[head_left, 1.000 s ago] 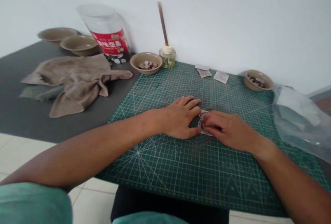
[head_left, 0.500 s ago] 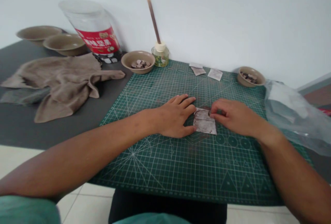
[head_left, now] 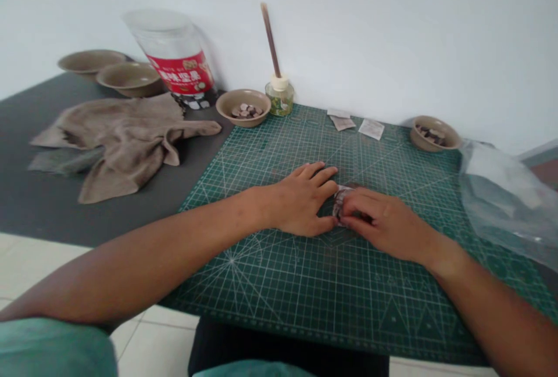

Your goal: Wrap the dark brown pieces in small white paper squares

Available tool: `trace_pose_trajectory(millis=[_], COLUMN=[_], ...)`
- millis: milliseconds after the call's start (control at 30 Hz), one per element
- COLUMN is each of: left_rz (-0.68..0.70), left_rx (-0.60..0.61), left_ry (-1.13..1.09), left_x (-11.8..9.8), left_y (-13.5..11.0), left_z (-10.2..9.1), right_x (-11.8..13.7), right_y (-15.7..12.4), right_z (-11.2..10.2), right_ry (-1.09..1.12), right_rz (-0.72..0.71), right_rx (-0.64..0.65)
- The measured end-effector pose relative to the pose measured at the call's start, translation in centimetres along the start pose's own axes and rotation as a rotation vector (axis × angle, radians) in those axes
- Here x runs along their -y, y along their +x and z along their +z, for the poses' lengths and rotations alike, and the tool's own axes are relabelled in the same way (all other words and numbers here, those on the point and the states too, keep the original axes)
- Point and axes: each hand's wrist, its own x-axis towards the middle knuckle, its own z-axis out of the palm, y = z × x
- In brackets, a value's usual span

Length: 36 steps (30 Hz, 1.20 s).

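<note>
The left hand (head_left: 305, 203) lies palm down on the green cutting mat (head_left: 300, 290), fingers fanned apart and thumb stretched away from them. Its forearm (head_left: 192, 243) reaches in from the lower left, out of a green sleeve (head_left: 56, 342), and runs low across the mat, nearly in line with the back of the hand. The index finger and the thumb point to the right and end at the left edge of a small whitish square (head_left: 338, 196) with brown stains, the thumb at its nearer end.

The right hand (head_left: 386, 217) comes from the opposite side, its forearm (head_left: 488, 295) slanting up from the lower right corner. The back of this hand faces up, the fingers curl inward, and the thumb sits on the side nearer the body. Fingertips and thumb tip bear down on the square and cover most of it; whether they are clamped on something cannot be told.

The square lies on the mat between the two hands, which are close but apart. Beyond them, near the wall, lie more squares (head_left: 372, 129), with a bowl (head_left: 425, 145) of small pieces to their right.
</note>
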Motion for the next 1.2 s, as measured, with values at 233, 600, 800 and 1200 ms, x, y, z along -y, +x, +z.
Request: trace_pose_trajectory(millis=[233, 600, 800, 1200], left_rz=[-0.003, -0.004, 0.048, 0.058], left_rx=[-0.010, -0.032, -0.178, -0.571], left_ry=[0.001, -0.005, -0.090, -0.479], left_x=[0.1, 0.3, 0.2, -2.3], left_y=[0.0, 0.0, 0.6, 1.2], left_z=[0.1, 0.4, -0.2, -0.1], right_x=[-0.4, -0.9, 0.3, 1.6], right_y=[-0.1, -0.8, -1.1, -0.4], right_z=[-0.7, -1.5, -0.7, 0.8], right_ry=[-0.041, 0.047, 0.383, 1.126], right_rz=[0.015, 0.006, 0.137, 0.141], right_rx=[0.039, 0.111, -0.210, -0.436])
